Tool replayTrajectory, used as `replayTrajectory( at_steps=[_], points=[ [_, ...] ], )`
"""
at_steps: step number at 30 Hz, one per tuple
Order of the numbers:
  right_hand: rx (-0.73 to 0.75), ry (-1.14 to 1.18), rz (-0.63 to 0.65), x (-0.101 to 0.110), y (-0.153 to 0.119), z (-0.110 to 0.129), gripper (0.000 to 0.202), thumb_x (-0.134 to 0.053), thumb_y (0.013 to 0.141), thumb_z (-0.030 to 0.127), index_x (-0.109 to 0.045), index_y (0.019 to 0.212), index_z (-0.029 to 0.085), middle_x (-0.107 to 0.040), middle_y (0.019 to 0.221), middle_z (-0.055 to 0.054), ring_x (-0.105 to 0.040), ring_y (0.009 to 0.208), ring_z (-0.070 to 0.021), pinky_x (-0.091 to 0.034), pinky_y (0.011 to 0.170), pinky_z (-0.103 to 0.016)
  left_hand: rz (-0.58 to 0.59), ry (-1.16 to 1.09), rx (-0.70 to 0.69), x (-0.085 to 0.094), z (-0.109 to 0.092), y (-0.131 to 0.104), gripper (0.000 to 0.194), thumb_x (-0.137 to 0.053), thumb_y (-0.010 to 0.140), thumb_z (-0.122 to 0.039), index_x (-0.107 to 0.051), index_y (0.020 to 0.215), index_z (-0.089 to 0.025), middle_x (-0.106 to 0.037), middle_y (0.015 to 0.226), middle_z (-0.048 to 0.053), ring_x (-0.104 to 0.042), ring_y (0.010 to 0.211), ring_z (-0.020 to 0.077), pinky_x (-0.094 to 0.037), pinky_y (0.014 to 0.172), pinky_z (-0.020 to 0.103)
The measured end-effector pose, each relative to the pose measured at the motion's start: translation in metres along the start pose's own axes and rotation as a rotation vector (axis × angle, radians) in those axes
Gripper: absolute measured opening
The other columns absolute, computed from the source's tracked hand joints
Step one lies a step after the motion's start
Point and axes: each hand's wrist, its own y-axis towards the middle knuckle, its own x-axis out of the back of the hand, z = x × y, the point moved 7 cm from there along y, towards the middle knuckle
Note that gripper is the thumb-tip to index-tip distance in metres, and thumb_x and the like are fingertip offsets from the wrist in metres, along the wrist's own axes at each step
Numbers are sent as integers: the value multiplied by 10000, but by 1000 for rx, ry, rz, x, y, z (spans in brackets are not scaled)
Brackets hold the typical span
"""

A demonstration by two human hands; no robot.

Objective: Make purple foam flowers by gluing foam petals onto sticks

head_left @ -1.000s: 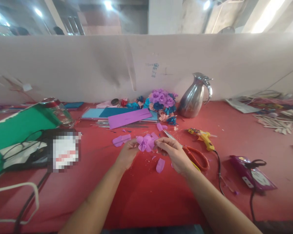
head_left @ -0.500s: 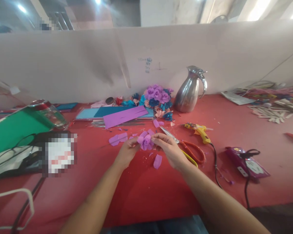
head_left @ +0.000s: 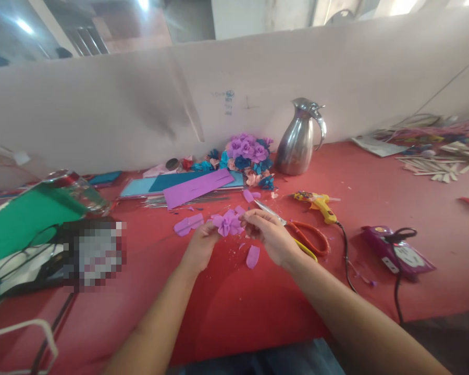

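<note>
A purple paper flower [head_left: 227, 224] is held up over the red table, its petals spread around a curled centre. My left hand [head_left: 200, 246] is closed on its left side, thumb and fingers pinching it. At the flower's right edge, my right hand [head_left: 269, 233] has thumb and fingers pinched together by a petal; its other fingers are curled. Cut purple paper petals lie around it: a pair [head_left: 188, 224] to the left and a single petal [head_left: 252, 257] nearer me. Orange-handled scissors [head_left: 308, 237] lie partly behind my right hand.
Behind the hands are purple paper strip [head_left: 198, 187], a bunch of paper flowers [head_left: 247, 151] and a steel jug [head_left: 296, 143]. A yellow glue gun [head_left: 323, 210] with a cord and a purple power strip [head_left: 398, 255] are at right. Eyeglasses [head_left: 27, 255] and a glass jar [head_left: 82, 191] are at left.
The flower has turned slightly, its petals now looking more spread. My right hand's fingers are more curled beside it. The whole view has shifted and tilted a little.
</note>
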Motion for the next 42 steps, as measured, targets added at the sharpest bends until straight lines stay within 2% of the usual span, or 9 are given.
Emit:
replayTrajectory(
  at_steps=[4, 10, 15, 21, 25, 31, 34, 38, 42],
  points=[
    [-16, -11, -14, 1, 0, -3, 282, -692, 679, 455, -675, 755, 184, -680, 771, -26, -537, 605, -108, -349, 559, -252, -53, -29, 27, 4, 2, 1, 212, -809, 631, -317, -760, 811, -215, -748, 821, 24, -645, 910, 228, -406, 974, 400],
    [-20, -91, 59, -8, -2, -6, 289, -774, 614, 400, -658, 765, 183, -617, 646, 16, -521, 574, -103, -355, 563, -248, -39, 18, 19, 1, -3, -2, 195, -816, 614, -335, -749, 739, -200, -734, 765, 20, -637, 845, 221, -426, 924, 385],
    [47, -74, -8, -5, -2, -1, 276, -767, 604, 355, -652, 796, 193, -619, 664, 18, -482, 560, -95, -346, 548, -245, -40, 1, 28, 1, -2, -2, 221, -828, 593, -338, -738, 719, -181, -721, 746, 25, -626, 816, 217, -429, 889, 369],
    [94, -55, -56, 0, -4, 3, 233, -711, 633, 304, -648, 822, 184, -633, 699, 5, -443, 547, -85, -342, 546, -245, -82, -43, 20, 4, -3, -3, 188, -804, 618, -300, -734, 747, -183, -722, 783, 25, -616, 849, 207, -402, 924, 363],
    [97, -188, -58, 1, -2, -3, 190, -672, 642, 287, -658, 803, 189, -640, 707, -3, -481, 580, -105, -367, 567, -253, -133, -89, -14, 7, -4, -1, 147, -799, 619, -264, -714, 714, -190, -717, 778, 6, -611, 830, 191, -408, 914, 356],
    [164, -354, -13, -1, 3, -15, 168, -642, 670, 288, -678, 806, 196, -680, 779, -27, -596, 745, -171, -446, 706, -303, -160, -57, -44, 11, -2, 0, 170, -787, 635, -286, -727, 757, -183, -717, 754, 14, -617, 820, 200, -421, 890, 352],
    [183, -394, 0, -2, 3, -17, 151, -637, 689, 298, -677, 795, 199, -682, 778, -30, -599, 742, -177, -444, 696, -308, -174, -44, -54, 11, -4, -1, 145, -777, 646, -292, -728, 743, -195, -714, 731, 0, -613, 782, 184, -420, 880, 338],
    [240, -423, -6, -2, 1, -12, 139, -630, 725, 309, -668, 809, 204, -667, 753, -26, -581, 701, -173, -427, 651, -301, -217, -44, -73, 15, -6, -1, 178, -784, 623, -300, -735, 765, -204, -727, 770, 5, -625, 826, 202, -416, 882, 338],
    [362, -503, -70, -6, -4, 5, 110, -616, 755, 291, -664, 813, 210, -659, 762, -28, -552, 683, -170, -414, 669, -312, -244, -50, -95, 21, -5, -1, 189, -760, 640, -304, -737, 791, -193, -728, 790, 12, -617, 835, 208, -409, 887, 342]
  ],
)
